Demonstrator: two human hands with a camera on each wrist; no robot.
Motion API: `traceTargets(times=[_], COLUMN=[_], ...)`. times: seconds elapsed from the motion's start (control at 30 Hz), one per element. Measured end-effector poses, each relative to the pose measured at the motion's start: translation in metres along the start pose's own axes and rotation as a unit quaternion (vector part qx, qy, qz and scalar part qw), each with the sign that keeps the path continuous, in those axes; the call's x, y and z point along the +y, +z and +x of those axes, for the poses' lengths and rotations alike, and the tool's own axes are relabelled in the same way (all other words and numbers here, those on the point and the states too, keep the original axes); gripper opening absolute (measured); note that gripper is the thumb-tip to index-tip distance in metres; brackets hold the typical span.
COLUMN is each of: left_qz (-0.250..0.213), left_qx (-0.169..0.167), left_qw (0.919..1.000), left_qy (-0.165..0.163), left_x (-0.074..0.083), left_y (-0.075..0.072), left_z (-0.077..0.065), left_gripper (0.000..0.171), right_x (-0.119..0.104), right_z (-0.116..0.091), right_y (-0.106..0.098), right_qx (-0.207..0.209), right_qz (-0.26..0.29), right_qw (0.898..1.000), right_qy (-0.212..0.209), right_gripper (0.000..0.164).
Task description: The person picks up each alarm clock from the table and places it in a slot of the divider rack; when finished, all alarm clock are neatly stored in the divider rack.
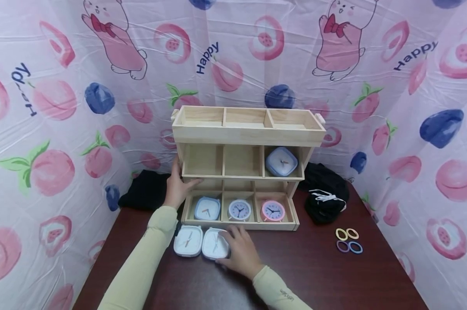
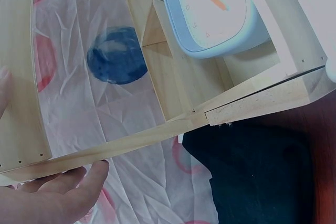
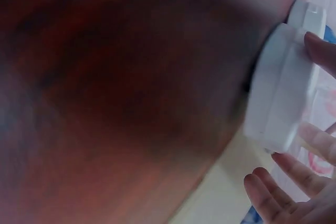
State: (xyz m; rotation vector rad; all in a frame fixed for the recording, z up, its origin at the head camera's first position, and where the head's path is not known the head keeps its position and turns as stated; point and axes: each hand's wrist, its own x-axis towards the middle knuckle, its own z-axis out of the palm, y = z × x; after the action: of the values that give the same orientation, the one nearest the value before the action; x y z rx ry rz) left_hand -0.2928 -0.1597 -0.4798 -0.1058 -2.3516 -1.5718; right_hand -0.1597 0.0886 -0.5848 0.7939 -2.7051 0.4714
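A three-tier wooden rack (image 1: 237,136) stands at the back of the table. My left hand (image 1: 175,187) grips its left side, thumb at the front and fingers behind the side strut (image 2: 121,141). In front of the rack, two white square clocks lie face up: a left one (image 1: 188,241) and a right one (image 1: 216,243). My right hand (image 1: 241,252) is at the right white clock, thumb and fingers spread at its edge. The bottom tier holds a blue square clock (image 1: 207,209), a round lavender clock (image 1: 239,210) and a round pink clock (image 1: 273,211).
Another blue square clock (image 1: 281,162) sits in the middle tier's right compartment. Black cloth (image 1: 144,189) lies left of the rack, and a black bag (image 1: 324,202) with white string stands right of it. Several coloured rings (image 1: 349,240) lie on the dark table (image 1: 315,275).
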Motion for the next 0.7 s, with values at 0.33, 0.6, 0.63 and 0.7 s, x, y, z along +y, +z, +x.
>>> traceTargets(times=[0.33, 0.6, 0.63, 0.7], left_qz=[-0.002, 0.001, 0.004, 0.005], left_qx=[-0.006, -0.008, -0.008, -0.006], left_qw=[0.9999, 0.9999, 0.9999, 0.9999], left_qy=[-0.009, -0.007, -0.007, -0.007], left_x=[0.0, 0.0, 0.0, 0.0], left_y=[0.0, -0.001, -0.001, -0.001], left_z=[0.0, 0.0, 0.0, 0.001], left_gripper=[0.12, 0.12, 0.12, 0.119], right_x=[0.006, 0.011, 0.012, 0.015], right_z=[-0.004, -0.027, -0.031, -0.038], right_y=[0.005, -0.01, -0.012, -0.015], right_qx=[-0.053, -0.062, -0.06, -0.059], right_qz=[0.045, 0.064, 0.065, 0.067], right_qw=[0.997, 0.994, 0.994, 0.994], right_qy=[0.043, 0.064, 0.064, 0.069], right_gripper=[0.108, 0.105, 0.105, 0.106])
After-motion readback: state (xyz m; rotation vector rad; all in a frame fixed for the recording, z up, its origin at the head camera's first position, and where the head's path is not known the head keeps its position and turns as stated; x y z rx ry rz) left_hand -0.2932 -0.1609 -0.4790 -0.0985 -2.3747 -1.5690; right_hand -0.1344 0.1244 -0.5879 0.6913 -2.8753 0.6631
